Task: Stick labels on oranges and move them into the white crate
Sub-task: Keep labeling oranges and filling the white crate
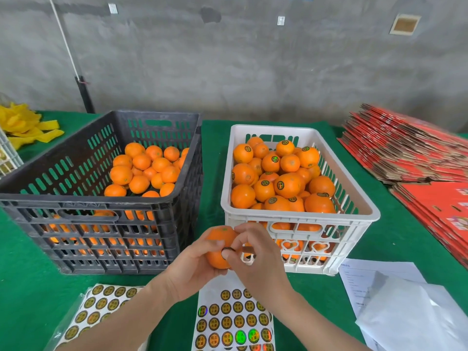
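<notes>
Mid-cycle, labelling step. Left hand (195, 268) cups one orange (217, 239) from below and the side, fingers curled round it, holding it in the air just in front of the white crate (301, 220) and above the sticker sheet (233, 317). Right hand (258, 259) is curled in from the right, with the thumb pushing a dark round label (228, 249) onto the fruit's near side and the forefinger touching its top. Label looks partly down, edge still visible under the thumb; can't tell if it is fully stuck. Done so far: the white crate is heaped close to its rim with labelled oranges (287, 184), and stickers show on many of the top ones; those turned away can't be checked. Left: the black crate (101, 206) on the left holds a fair pile of unlabelled oranges (141, 171), mostly toward its right and back, so I'd judge the job well past half but not near finished. Space in the white crate is getting tight. The near sheet has plenty of stickers, and a second sheet (101, 306) lies left of it on the green cloth (395, 239). This orange still needs the label smoothed, then a short move forward and right into the white crate.
</notes>
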A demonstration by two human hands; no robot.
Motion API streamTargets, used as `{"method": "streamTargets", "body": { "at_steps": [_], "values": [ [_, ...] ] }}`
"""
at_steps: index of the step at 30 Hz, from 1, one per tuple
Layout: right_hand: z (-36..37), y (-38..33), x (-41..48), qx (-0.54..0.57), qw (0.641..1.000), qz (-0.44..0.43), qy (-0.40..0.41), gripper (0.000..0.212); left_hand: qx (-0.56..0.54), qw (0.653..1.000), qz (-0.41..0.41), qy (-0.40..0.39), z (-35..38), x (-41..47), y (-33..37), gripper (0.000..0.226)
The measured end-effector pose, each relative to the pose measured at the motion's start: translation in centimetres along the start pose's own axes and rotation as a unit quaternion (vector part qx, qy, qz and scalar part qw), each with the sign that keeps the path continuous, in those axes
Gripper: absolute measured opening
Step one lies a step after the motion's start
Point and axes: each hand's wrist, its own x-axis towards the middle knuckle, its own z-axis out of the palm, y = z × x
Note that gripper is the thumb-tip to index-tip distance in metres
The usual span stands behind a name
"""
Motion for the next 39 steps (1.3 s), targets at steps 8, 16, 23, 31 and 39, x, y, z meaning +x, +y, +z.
{"method": "streamTargets", "body": {
  "at_steps": [8, 16, 23, 31, 39],
  "values": [
    [-2.9, -0.3, 0.2, 0.075, 0.995, 0.022, -0.055, 0.062, 0.094, 0.994, 0.047, -0.032, 2.9, 0.3, 2.8, 0.076],
    [-7.7, 1.2, 6.6, -0.047, 0.995, -0.039, 0.081, 0.074, 0.180, 0.979, 0.093, -0.034, 7.5, 5.3, 5.7, 0.058],
    [-14.4, 9.8, 16.1, -0.225, 0.948, 0.204, 0.097, 0.077, 0.197, 0.972, 0.060, 0.116, 7.0, 9.1, 7.2, 0.040],
    [-14.6, 11.6, 16.2, -0.316, 0.914, 0.254, -0.014, 0.063, 0.093, 0.981, 0.095, 0.139, 6.2, 8.3, 7.0, 0.031],
    [-6.3, 5.6, 3.3, -0.133, 0.973, -0.188, -0.011, 0.022, 0.021, 0.973, 0.145, 0.181, 3.0, 5.8, 5.7, 0.025]
  ]
}}
